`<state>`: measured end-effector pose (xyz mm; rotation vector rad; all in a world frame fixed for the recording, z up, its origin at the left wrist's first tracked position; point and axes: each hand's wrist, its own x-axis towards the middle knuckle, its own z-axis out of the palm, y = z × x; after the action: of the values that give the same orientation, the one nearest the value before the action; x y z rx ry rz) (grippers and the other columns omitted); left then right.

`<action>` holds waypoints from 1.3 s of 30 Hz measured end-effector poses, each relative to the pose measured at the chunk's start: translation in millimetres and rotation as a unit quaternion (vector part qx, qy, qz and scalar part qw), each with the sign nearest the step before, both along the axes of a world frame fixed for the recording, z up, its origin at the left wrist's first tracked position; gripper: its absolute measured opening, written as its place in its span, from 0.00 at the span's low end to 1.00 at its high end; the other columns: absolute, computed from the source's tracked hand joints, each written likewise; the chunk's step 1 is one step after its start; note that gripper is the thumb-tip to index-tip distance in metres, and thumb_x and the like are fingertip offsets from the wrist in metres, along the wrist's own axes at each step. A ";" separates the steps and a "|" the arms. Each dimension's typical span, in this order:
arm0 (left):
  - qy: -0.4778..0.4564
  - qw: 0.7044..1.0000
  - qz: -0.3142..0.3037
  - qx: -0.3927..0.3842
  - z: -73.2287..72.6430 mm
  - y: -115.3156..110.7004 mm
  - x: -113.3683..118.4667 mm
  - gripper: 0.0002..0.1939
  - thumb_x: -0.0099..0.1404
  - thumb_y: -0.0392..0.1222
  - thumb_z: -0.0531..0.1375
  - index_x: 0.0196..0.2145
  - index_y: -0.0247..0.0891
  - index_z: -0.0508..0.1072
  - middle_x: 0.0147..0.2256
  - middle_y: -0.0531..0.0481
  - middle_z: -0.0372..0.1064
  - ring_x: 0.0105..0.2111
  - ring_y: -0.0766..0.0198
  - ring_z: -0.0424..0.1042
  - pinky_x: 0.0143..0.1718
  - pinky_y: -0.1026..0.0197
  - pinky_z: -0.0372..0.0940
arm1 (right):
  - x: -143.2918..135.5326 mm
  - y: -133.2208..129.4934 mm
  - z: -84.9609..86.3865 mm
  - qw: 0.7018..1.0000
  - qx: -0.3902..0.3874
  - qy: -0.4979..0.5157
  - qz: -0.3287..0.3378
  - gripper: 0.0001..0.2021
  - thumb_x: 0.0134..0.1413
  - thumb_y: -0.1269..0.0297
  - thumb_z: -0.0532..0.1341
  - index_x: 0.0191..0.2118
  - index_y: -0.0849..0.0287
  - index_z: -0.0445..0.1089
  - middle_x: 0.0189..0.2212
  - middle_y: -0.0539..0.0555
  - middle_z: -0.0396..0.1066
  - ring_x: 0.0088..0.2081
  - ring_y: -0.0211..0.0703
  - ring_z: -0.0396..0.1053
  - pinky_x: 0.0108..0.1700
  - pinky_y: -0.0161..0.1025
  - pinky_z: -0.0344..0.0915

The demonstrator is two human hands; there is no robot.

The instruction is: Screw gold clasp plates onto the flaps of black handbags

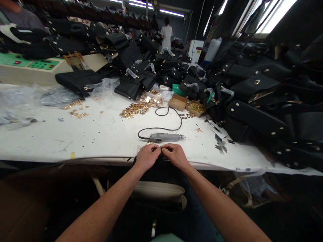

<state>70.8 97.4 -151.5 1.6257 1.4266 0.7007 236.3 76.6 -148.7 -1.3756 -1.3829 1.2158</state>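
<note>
My left hand [148, 156] and my right hand [174, 154] meet at the front edge of the white table [101, 144]. Thumbs and fingers are pinched together on both, fingertips nearly touching, over a dark item whose shape I cannot make out. What sits between the fingertips is too small to tell. Just beyond the hands lies a grey electric screwdriver [165, 137], its tip pointing right and its black cable [181, 122] looping behind it. A small gold-coloured piece [148, 143] shows beside my left hand. Gold metal plates [133, 110] are heaped farther back.
Black bags [128, 84] are piled along the back and right. Two cardboard boxes [178, 102] stand at the back middle, one with small gold parts. Dark metal pieces [220, 146] lie right. A machine with green panels [42, 64] is at left. A person [166, 35] stands far behind.
</note>
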 end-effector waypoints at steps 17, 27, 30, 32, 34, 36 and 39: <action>0.005 1.000 -0.008 0.000 2.8 -1.7 -1.7 0.13 0.61 0.51 0.58 0.29 0.41 0.78 0.26 0.52 0.74 0.28 0.60 0.71 0.31 0.61 0.62 | 8.3 6.1 1.2 0.994 -0.083 0.072 -0.010 0.17 0.46 0.66 0.58 0.40 0.63 0.79 0.25 0.52 0.77 0.26 0.40 0.72 0.32 0.36 0.69; -0.025 1.000 -0.017 -0.005 -0.4 -1.6 -3.4 0.14 0.62 0.51 0.58 0.30 0.40 0.77 0.27 0.52 0.73 0.29 0.61 0.70 0.32 0.61 0.61 | 4.3 5.8 0.9 0.998 -0.046 0.047 0.003 0.12 0.49 0.61 0.65 0.37 0.62 0.79 0.24 0.50 0.75 0.24 0.35 0.68 0.29 0.33 0.64; -0.045 0.999 -0.019 -0.011 -0.4 -3.4 -6.6 0.14 0.62 0.51 0.57 0.32 0.40 0.76 0.26 0.53 0.71 0.27 0.62 0.68 0.30 0.62 0.61 | 7.0 7.1 -3.0 0.996 -0.058 0.067 -0.020 0.15 0.52 0.58 0.65 0.42 0.62 0.79 0.26 0.52 0.76 0.26 0.38 0.71 0.29 0.34 0.66; -0.080 0.996 -0.036 -0.018 0.9 -4.6 -10.8 0.14 0.63 0.51 0.58 0.33 0.39 0.75 0.27 0.54 0.70 0.28 0.64 0.67 0.31 0.62 0.61 | 10.7 8.0 -4.9 0.997 -0.045 0.044 -0.038 0.15 0.54 0.58 0.64 0.44 0.61 0.78 0.29 0.53 0.77 0.28 0.40 0.73 0.31 0.36 0.68; -0.112 0.992 -0.059 -0.024 2.5 -4.9 -15.3 0.13 0.62 0.51 0.59 0.34 0.39 0.76 0.28 0.54 0.70 0.29 0.64 0.67 0.33 0.63 0.61 | 14.4 8.9 -5.7 0.999 0.020 -0.037 -0.027 0.12 0.56 0.62 0.63 0.43 0.59 0.79 0.33 0.53 0.78 0.33 0.41 0.74 0.37 0.37 0.68; -0.123 0.989 -0.071 -0.029 3.6 -4.0 -18.5 0.13 0.62 0.51 0.60 0.33 0.38 0.76 0.28 0.54 0.69 0.29 0.65 0.66 0.34 0.63 0.61 | 15.7 9.9 -5.8 0.987 0.097 -0.130 0.014 0.09 0.56 0.66 0.63 0.40 0.57 0.80 0.36 0.53 0.78 0.37 0.41 0.74 0.43 0.36 0.66; -0.123 0.989 -0.068 -0.036 4.0 -2.6 -19.8 0.12 0.62 0.50 0.60 0.33 0.38 0.75 0.26 0.54 0.67 0.28 0.66 0.64 0.32 0.63 0.59 | 11.8 11.9 -5.3 0.961 0.136 -0.231 0.072 0.06 0.56 0.67 0.64 0.39 0.55 0.79 0.35 0.51 0.76 0.37 0.39 0.72 0.41 0.34 0.63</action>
<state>51.0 94.8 -147.5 1.5071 1.1418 0.7337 248.1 88.5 -154.0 -1.4314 -1.9240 0.7750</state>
